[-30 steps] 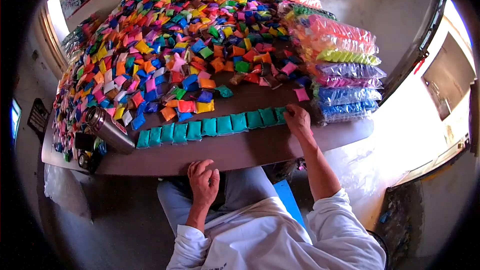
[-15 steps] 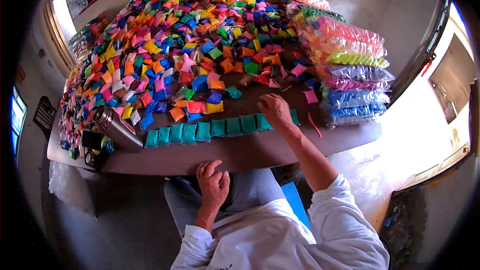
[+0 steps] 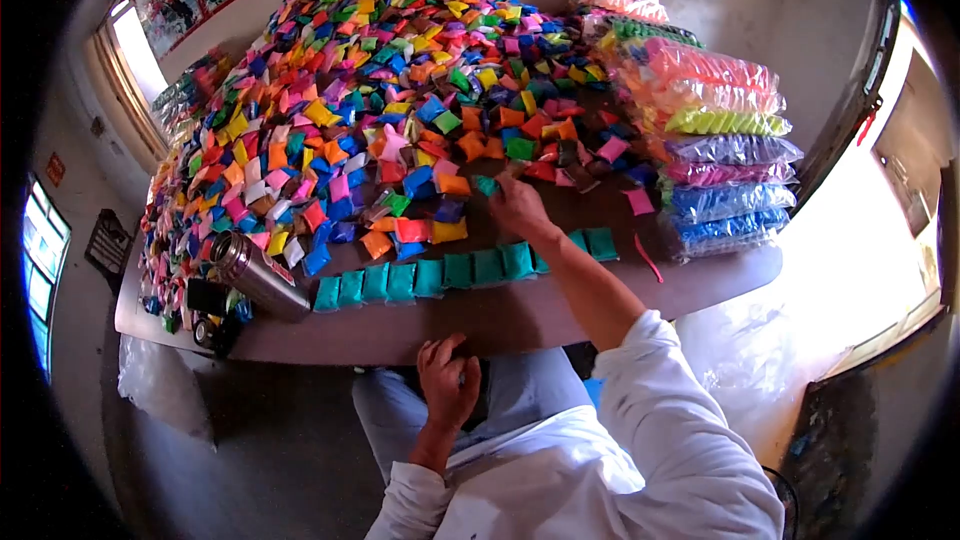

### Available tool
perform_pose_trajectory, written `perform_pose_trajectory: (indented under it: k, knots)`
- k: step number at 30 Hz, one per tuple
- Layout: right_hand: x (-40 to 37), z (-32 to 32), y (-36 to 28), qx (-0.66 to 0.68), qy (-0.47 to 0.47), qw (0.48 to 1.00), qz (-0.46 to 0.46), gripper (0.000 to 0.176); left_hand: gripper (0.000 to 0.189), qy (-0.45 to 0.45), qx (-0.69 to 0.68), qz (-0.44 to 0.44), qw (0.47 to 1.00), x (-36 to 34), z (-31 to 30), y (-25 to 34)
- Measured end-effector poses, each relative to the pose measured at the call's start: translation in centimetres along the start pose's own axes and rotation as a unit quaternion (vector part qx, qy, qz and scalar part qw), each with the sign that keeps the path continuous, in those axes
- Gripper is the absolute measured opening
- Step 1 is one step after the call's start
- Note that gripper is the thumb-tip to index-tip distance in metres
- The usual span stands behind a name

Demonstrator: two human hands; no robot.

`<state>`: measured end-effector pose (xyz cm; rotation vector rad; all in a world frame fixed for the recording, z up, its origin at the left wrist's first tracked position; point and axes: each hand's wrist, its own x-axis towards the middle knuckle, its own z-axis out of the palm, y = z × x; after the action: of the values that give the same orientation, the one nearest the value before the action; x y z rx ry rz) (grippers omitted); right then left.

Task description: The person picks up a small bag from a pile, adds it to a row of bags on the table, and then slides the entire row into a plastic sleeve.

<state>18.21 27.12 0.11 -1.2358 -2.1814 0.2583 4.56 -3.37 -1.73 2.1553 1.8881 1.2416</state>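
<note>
My right hand [image 3: 519,206] reaches over the row to a single teal packet [image 3: 485,185] at the front of the colourful heap [image 3: 400,70]; its fingertips are at the packet's right edge. Below it, a row of teal packets [image 3: 401,281] lies side by side along the table's front, partly covered by my right forearm. My left hand [image 3: 448,380] rests at the table's front edge with its fingers curled; whether anything is in them is hidden.
A steel flask [image 3: 258,275] and a small black object [image 3: 207,297] stand at the left front. Clear bags of sorted packets [image 3: 735,175] are stacked at the right. A pink strip [image 3: 648,258] and a pink packet [image 3: 639,202] lie on the brown table [image 3: 690,285].
My right hand has moved forward and left from above the teal row to the single teal packet. The whole view has shifted slightly. My left hand stays by the table edge.
</note>
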Motion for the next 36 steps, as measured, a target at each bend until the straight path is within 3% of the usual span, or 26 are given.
perform_pose_trajectory:
  k: [1,2,3,5,6,8,10,12,14,20,22,24,31,34,36]
  knots:
    - [-0.4,-0.9,0.0,0.242,-0.021,0.967,0.082,0.049,0.019,0.013,0.003,0.012,1.000,-0.1,0.1,0.0]
    - [-1.0,-1.9,-0.1,0.467,-0.043,0.868,0.162,0.049,0.019,0.015,0.002,0.006,1.000,-0.1,0.1,0.0]
    - [-2.0,-3.3,-0.6,0.466,-0.048,0.869,0.162,0.049,0.019,0.008,-0.009,-0.002,1.000,0.0,0.0,0.2]
    - [-5.3,-6.3,-2.0,0.609,-0.078,0.755,0.230,0.048,0.022,0.015,-0.012,0.000,1.000,0.4,0.0,0.6]
    - [-6.8,-6.7,-2.2,0.608,-0.082,0.754,0.233,0.048,0.022,0.013,-0.012,-0.005,1.000,0.4,0.0,0.7]
    - [-10.0,-6.9,-2.6,0.642,-0.132,0.702,0.279,0.043,0.023,0.037,-0.041,0.001,0.998,0.4,0.2,0.7]
    - [-13.2,-5.6,-3.5,0.643,-0.105,0.685,0.325,0.031,0.026,0.024,-0.048,-0.013,0.998,0.4,0.1,0.5]
    - [-15.3,-7.1,-6.3,0.655,-0.130,0.678,0.306,0.022,0.029,0.004,-0.076,-0.035,0.997,0.5,-0.4,0.7]
    - [-16.6,-6.8,-7.4,0.599,-0.201,0.750,0.199,0.018,0.031,-0.007,-0.087,-0.049,0.995,0.5,-0.7,1.0]
    - [-17.6,-6.0,-10.0,0.571,-0.245,0.766,0.163,0.022,0.030,-0.056,-0.133,-0.078,0.986,0.5,-0.9,0.3]
    - [-17.7,-5.9,-10.5,0.569,-0.261,0.765,0.149,0.023,0.022,-0.003,-0.083,-0.042,0.996,0.3,-0.5,0.2]
    - [-17.8,-5.9,-10.9,0.572,-0.263,0.766,0.126,0.021,0.023,-0.007,-0.083,-0.039,0.996,0.2,-0.5,-0.1]
    - [-17.9,-6.3,-11.7,0.561,-0.234,0.776,0.169,0.016,0.028,-0.013,-0.086,-0.009,0.996,0.6,-0.8,0.1]
    - [-17.5,-6.3,-10.9,0.559,-0.270,0.770,0.148,0.014,0.029,-0.022,-0.095,-0.007,0.995,0.5,-1.0,-0.1]
    - [-17.0,-5.5,-10.2,0.468,-0.299,0.828,0.078,0.013,0.029,-0.028,-0.105,0.002,0.994,0.7,-1.3,0.1]
